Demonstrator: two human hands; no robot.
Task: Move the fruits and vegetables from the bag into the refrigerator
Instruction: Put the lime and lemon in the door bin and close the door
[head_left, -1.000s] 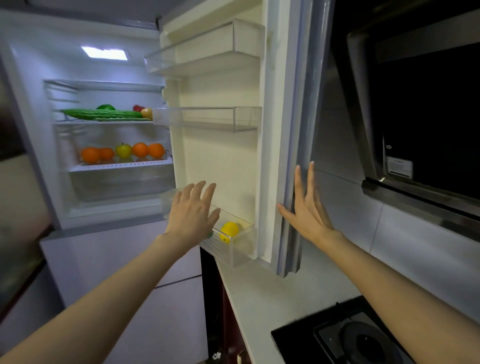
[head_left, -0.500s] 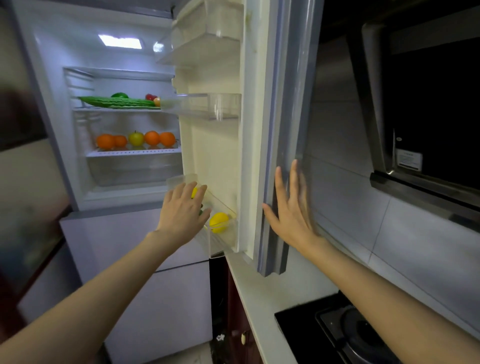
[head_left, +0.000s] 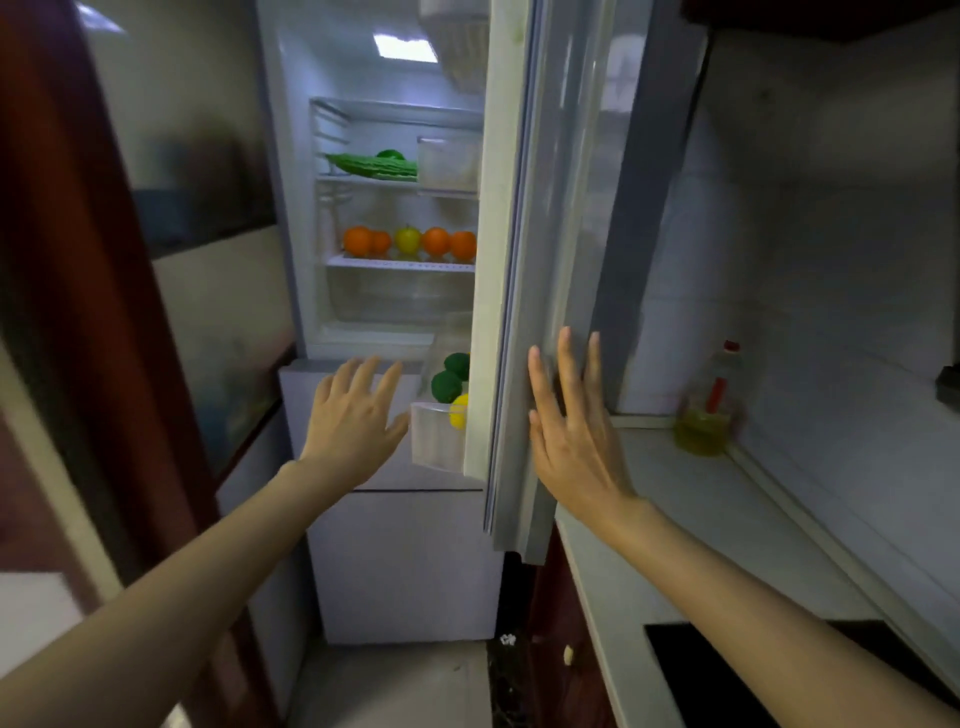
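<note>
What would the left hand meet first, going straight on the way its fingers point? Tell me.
Probably the clear plastic door bin holding the dark green fruits: the open left hand points up and forward beside its corner. Depth is unclear.

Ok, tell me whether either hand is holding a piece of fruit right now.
No: the left hand is spread open in front of the door bin, and the right hand lies flat against the refrigerator door.

A white countertop with a black hob is seen at right below grey tiled walls, a dark red frame at left.
</note>
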